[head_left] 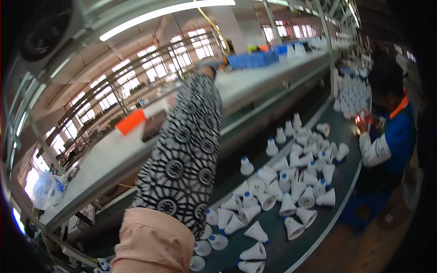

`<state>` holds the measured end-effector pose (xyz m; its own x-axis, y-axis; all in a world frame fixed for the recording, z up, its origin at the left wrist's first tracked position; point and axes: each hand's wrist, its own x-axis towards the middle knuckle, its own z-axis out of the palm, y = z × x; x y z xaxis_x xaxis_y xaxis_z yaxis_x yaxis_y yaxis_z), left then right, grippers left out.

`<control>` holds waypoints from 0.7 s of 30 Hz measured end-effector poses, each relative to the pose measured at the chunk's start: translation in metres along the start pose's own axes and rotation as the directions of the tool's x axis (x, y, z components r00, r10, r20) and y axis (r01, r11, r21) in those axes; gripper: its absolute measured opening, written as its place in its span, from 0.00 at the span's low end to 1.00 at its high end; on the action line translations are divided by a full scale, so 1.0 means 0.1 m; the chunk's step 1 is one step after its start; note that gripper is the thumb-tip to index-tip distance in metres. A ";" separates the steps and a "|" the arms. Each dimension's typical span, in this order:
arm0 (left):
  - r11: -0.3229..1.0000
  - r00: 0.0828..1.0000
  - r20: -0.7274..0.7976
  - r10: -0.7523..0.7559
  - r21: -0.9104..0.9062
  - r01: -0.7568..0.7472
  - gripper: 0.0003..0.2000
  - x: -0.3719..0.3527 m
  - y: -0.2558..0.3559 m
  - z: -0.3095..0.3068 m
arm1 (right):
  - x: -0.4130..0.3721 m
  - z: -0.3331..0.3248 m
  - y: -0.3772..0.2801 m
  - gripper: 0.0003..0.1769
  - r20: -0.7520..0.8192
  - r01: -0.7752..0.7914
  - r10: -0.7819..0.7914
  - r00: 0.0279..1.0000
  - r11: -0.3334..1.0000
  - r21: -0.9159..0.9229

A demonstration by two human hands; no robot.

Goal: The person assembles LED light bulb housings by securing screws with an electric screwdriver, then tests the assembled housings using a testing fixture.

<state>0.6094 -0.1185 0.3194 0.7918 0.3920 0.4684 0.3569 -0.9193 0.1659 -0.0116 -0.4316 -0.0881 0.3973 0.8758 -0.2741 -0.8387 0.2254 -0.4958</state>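
Observation:
My left arm, in a pink sleeve with a black-and-white patterned oversleeve, stretches up across the view to the raised white shelf. At its far end my left hand (208,71) shows only in small part, beside a grey object (210,63) too blurred to name. Its fingers cannot be made out. A blue bin (253,59) stands on the shelf just right of that hand. Below lie many white cone-shaped lamp housings (287,204), several with blue tips, on the dark green belt (291,252). My right hand is out of view.
An orange sheet (130,121) lies on the shelf (102,159), left of my arm. A plastic bag (48,189) hangs at the far left. A co-worker (393,136) in blue is at the belt's right side, hands near more white housings (353,93). Metal posts rise behind.

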 end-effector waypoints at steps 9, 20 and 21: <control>0.973 0.982 0.181 0.059 -0.231 -0.016 0.21 -0.80 -0.02 -0.17 | -0.01 -0.03 -0.11 0.15 -0.003 -0.039 0.040 0.999 0.998 0.041; 0.275 0.406 -0.287 0.868 -0.405 -0.872 0.20 -4.16 0.05 -2.16 | -0.20 0.14 0.44 0.14 -0.038 -0.007 0.008 0.999 1.000 0.028; 0.382 0.659 -0.095 0.746 -0.750 -0.540 0.21 -4.69 -0.16 -2.31 | -0.21 0.14 0.45 0.13 -0.019 0.022 -0.021 1.000 0.999 0.035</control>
<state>0.1177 -0.2965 0.2977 0.7411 -0.4306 0.5152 -0.6632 -0.5893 0.4614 -0.0630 -0.4338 -0.0936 0.4221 0.8627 -0.2787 -0.8422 0.2593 -0.4728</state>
